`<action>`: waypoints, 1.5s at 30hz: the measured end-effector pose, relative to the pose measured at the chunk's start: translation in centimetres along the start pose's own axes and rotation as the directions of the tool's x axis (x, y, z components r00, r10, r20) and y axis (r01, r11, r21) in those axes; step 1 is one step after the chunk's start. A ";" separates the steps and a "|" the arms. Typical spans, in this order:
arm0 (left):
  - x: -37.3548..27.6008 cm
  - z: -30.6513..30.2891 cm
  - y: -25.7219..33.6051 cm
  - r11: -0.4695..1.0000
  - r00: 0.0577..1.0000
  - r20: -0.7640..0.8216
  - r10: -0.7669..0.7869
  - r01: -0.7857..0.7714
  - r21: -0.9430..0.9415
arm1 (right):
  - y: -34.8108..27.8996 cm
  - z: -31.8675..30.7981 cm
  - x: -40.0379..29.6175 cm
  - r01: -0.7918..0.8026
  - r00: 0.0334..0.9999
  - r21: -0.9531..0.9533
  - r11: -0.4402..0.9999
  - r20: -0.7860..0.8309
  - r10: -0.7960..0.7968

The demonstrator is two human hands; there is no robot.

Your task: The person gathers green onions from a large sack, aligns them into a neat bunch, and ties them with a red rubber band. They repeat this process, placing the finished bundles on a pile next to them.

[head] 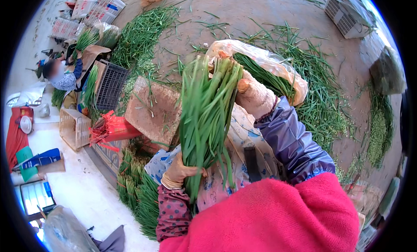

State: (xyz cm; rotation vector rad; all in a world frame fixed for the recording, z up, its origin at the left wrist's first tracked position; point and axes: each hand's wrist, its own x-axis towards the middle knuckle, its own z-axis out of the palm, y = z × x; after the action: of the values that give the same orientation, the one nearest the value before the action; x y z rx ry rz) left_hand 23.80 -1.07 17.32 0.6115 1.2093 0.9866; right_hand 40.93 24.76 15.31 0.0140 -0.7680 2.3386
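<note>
A thick bunch of long green leafy stalks (207,118), which look like garlic chives or flowering chives, lies across my front with its pale stem ends pointing away. My left hand (182,169), in a thin tan glove, grips the leafy end with its thumb across the blades. In a pale knitted glove, my right hand (254,92) holds the stem end from the right; most of its fingers are hidden behind the stalks. Just beyond it, a clear plastic bag (257,51) wraps more green stalks (270,77). A patterned apron (241,147) covers my lap.
Left of the bunch stands a worn brown board or stool top (153,108) with red plastic strips (114,130) beside it. Tied bundles (143,190) lie at lower left. Loose leaves (306,99) litter the floor. Another person (63,73) sits by a black crate (110,84).
</note>
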 end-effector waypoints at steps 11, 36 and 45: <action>0.3 4.2 -0.1 0.623 0.969 -0.204 0.141 0.073 0.779 | 0.6 -3.5 0.4 -0.146 0.982 -0.051 0.988 -0.126 0.139; 8.8 1.3 9.3 0.502 0.875 0.059 0.481 -0.330 0.800 | 3.5 -9.0 -0.9 -0.151 0.986 0.301 0.942 -0.018 0.164; 13.0 5.4 6.5 0.427 0.980 -0.080 0.182 -0.005 0.904 | 0.8 0.1 -0.1 -0.183 0.955 -0.288 0.940 -0.281 0.100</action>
State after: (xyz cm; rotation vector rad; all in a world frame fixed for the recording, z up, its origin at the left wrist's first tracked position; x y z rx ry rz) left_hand 27.59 13.95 17.98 1.4972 1.8769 0.3680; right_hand 40.57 24.17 14.92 -0.4961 -1.0197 2.2638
